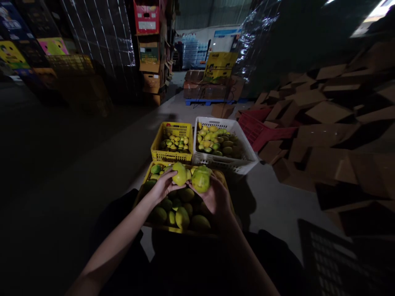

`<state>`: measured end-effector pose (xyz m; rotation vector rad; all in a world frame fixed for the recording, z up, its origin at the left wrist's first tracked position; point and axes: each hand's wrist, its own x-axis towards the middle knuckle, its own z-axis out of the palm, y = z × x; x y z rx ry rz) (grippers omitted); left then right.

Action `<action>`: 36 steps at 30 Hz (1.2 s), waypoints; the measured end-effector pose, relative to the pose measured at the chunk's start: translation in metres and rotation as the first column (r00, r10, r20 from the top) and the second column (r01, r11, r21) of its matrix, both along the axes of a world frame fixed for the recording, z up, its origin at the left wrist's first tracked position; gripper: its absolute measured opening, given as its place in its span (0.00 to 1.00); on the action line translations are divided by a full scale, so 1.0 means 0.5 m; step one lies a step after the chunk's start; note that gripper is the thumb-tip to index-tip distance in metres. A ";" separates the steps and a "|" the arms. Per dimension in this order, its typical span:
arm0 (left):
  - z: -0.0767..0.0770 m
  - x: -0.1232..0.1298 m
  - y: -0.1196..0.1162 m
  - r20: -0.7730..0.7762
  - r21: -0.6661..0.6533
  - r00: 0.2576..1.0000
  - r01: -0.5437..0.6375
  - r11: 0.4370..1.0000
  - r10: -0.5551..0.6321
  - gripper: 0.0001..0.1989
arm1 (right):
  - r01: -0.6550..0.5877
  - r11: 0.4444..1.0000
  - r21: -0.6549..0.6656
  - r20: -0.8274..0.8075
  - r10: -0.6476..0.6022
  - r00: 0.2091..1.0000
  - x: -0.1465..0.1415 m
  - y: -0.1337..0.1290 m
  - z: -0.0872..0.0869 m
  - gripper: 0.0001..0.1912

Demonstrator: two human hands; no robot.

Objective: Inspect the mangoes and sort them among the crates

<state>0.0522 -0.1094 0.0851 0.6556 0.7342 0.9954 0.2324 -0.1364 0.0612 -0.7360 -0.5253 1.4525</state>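
My left hand (pixel 163 187) is closed around a yellow-green lemon (pixel 179 174), its thumb on top. Close beside it, my right hand (pixel 218 195) grips a second, greener lemon (pixel 201 179) with a lumpy top. Both are held above the near yellow crate (pixel 143 179), which holds many green and yellow-green lemons (pixel 182 218). The forearms hide part of that crate's contents. Behind it stand a smaller yellow crate (pixel 171 157) with small yellow lemons (pixel 174 142) and a white crate (pixel 247 154) with larger yellow ones (pixel 212 139).
Flattened and open cardboard boxes (pixel 330 111) heap up on the right around a red crate (pixel 259 129). Stacked cartons (pixel 151 80) and a blue pallet (pixel 210 101) stand at the back. A dark slotted crate (pixel 333 259) lies at lower right.
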 end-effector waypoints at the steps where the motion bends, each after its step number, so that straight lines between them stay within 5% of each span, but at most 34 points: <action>1: 0.001 0.000 0.002 -0.002 -0.033 1.000 0.003 0.999 -0.003 0.11 | -0.030 0.999 -0.031 -0.033 0.029 0.999 0.001 0.000 -0.002 0.15; 8: 0.013 0.005 0.004 -0.093 -0.185 0.996 -0.035 0.982 0.018 0.11 | -0.215 0.938 -0.271 -0.248 0.147 0.958 0.009 -0.004 -0.004 0.15; 15: -0.010 -0.006 0.024 0.100 -0.394 0.994 0.008 0.919 0.034 0.21 | -0.378 0.875 -0.303 -0.373 0.256 0.892 0.013 0.000 -0.007 0.19; 20: -0.024 -0.008 0.027 0.181 -0.460 0.981 0.018 0.888 0.074 0.19 | -0.308 0.860 -0.406 -0.411 0.129 0.903 0.013 0.005 -0.018 0.20; 28: -0.011 0.003 0.033 0.096 -0.515 0.980 -0.103 0.851 0.176 0.20 | -0.216 0.815 -0.537 -0.398 -0.019 0.917 0.014 0.009 -0.027 0.15; 32: -0.050 0.005 0.021 -0.125 -0.396 0.992 -0.048 0.917 -0.002 0.14 | -0.152 0.812 -0.564 -0.356 -0.073 0.932 0.022 0.004 -0.007 0.15; 36: -0.119 0.009 -0.046 -0.349 -0.278 0.883 0.222 0.935 -0.313 0.04 | -0.092 0.840 -0.534 -0.321 -0.101 0.942 0.047 -0.001 0.005 0.16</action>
